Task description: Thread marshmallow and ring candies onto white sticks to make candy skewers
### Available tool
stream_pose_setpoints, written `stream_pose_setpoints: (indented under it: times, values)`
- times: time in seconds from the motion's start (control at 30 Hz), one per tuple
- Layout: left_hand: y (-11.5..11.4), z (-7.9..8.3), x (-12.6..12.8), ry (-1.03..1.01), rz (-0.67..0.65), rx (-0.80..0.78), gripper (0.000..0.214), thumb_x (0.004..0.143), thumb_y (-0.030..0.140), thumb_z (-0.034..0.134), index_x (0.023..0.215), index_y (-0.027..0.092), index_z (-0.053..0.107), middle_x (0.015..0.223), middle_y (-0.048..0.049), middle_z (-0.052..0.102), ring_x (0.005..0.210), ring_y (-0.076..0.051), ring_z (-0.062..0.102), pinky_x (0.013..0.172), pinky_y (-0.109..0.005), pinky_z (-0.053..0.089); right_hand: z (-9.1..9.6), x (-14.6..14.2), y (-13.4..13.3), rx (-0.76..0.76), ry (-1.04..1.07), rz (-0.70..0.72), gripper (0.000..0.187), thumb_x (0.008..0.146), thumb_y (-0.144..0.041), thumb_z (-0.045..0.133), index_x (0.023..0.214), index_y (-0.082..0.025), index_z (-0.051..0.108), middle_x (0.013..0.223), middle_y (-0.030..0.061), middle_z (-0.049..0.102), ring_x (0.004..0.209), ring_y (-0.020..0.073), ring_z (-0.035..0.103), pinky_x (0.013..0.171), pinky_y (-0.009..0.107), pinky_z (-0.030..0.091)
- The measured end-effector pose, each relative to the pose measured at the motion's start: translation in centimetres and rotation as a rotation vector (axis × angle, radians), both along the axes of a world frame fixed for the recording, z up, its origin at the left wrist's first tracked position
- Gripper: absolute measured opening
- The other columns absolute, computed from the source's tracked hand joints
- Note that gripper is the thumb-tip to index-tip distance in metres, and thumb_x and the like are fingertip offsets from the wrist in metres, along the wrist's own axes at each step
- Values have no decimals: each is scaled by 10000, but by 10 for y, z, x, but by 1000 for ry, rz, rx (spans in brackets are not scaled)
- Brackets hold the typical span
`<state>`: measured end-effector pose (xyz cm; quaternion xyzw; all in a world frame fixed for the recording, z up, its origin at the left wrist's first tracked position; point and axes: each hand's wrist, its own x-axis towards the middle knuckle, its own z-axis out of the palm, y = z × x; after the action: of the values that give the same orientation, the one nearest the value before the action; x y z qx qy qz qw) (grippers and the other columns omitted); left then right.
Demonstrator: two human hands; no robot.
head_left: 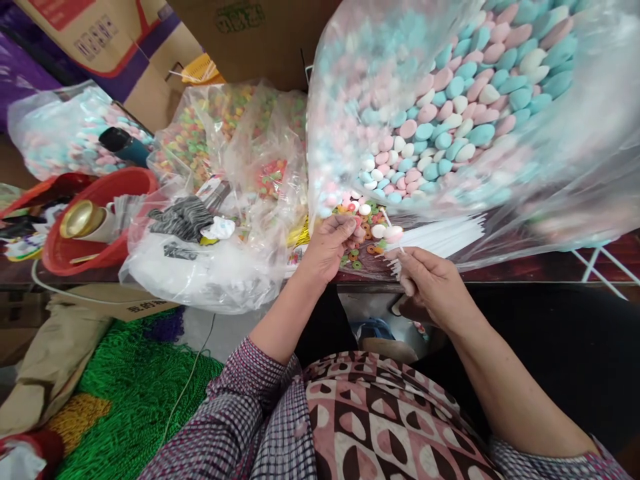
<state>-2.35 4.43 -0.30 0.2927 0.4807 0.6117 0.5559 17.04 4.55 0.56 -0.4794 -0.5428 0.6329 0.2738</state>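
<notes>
My left hand [331, 245] is closed in a pinch on a small reddish candy [358, 222], partly covered by the fingertips. My right hand [429, 279] is closed around a thin white stick, most of it hidden by the fingers. A pale pink and white marshmallow [394, 234] shows at the stick's upper end. Between and just beyond my hands lie loose ring candies [375, 250] in green, orange and red, along with a few white marshmallows [365, 209]. A bundle of white sticks [445, 237] lies right behind my right hand.
A large clear bag of pastel marshmallows [450, 127] fills the back right. Bags of ring candies [200, 133] stand left of it. Further left are a red basket [60, 257] with a gold cup and a dark bottle [123, 143]. Green stringy material [135, 373] lies below the table.
</notes>
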Motion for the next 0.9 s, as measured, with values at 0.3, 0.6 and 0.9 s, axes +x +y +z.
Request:
stream_pose_setpoints:
  times: [0.3,0.6,0.9]
  values:
    - [-13,-2,11,410,-25,-3,114,797,303,673,835,199,646,695,25,645,663,-105,576,675,-258,442,0,0,1,7,80,-100,340,852,-485,617,957,-171,695,432,-80,431,339,56,251,349,209,174]
    - [-20,10,16,111,-35,-51,173,745,300,720,833,172,644,720,15,681,665,-89,608,625,-219,416,2,1,-3,-46,74,-16,373,844,-507,615,972,-166,698,408,-80,404,352,55,242,366,201,146]
    - [-17,8,12,-144,35,-92,260,623,290,851,735,166,651,705,25,677,630,-73,628,531,-185,376,1,0,-4,-41,35,53,412,864,-536,575,1005,-166,689,415,-77,405,363,62,264,380,202,154]
